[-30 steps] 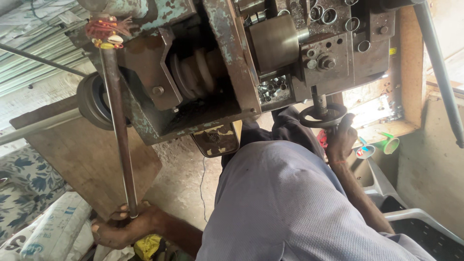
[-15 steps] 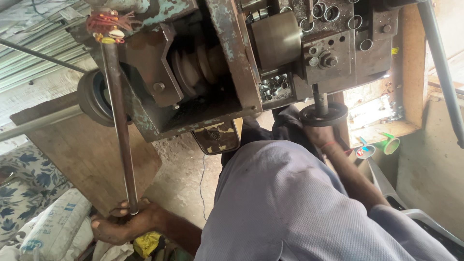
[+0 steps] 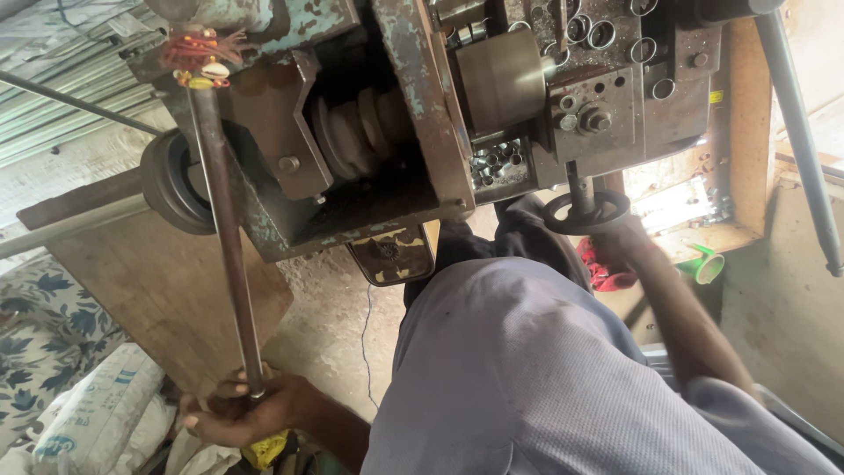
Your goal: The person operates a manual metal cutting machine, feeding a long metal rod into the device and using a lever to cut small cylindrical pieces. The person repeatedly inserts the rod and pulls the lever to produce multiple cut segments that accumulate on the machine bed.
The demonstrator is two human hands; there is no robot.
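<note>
Both hands grip the machine [image 3: 413,132]: left hand [image 3: 237,409] closed around the long lever rod's [image 3: 224,237] lower end, right hand [image 3: 620,242] grasping the black handwheel [image 3: 586,211] beneath it.

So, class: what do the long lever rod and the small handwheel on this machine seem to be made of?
Lever rod: apparently bare steel, dull grey-brown, rust-tinged, gripped at its end by the left hand. Handwheel: probably cast metal, dark and matte, under the right hand.

Left hand [image 3: 237,413] reaches low with fingers curled shut; right hand [image 3: 620,242] stretches forward, fingers gripping.
</note>
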